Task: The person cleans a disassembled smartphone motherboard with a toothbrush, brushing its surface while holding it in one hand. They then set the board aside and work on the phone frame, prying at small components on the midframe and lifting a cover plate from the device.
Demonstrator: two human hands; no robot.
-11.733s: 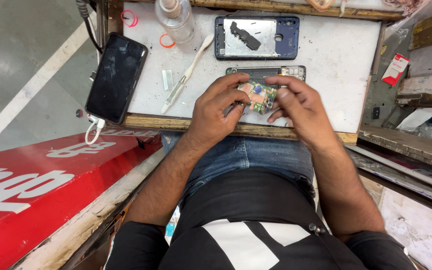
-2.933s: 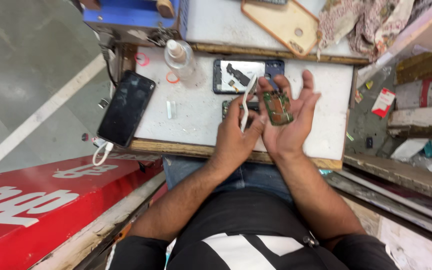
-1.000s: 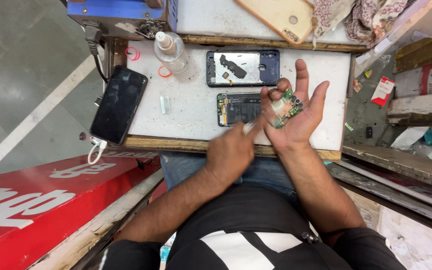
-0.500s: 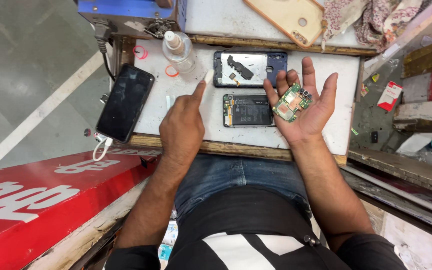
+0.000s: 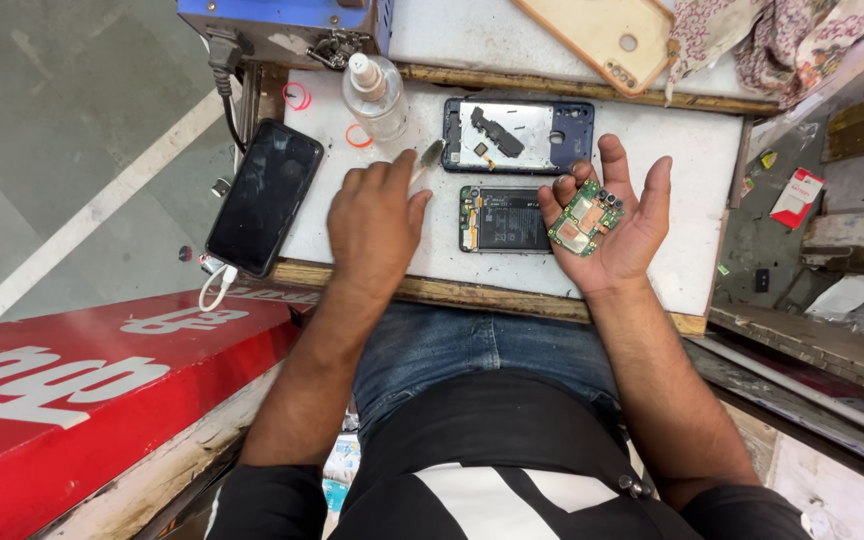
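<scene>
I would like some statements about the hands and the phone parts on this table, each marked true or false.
1. The right hand lies palm up with a green circuit board on it. True.
2. The left hand holds the clear bottle. False: it is near the bottle, not gripping it.
3. The opened phone body lies on the white table. True.
4. The black phone lies right of both hands. False: it lies left of them.

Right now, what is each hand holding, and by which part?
The right hand cradles a green circuit board flat on its open palm and fingers. The left hand grips a brush by its handle, bristle end sticking out.
</scene>
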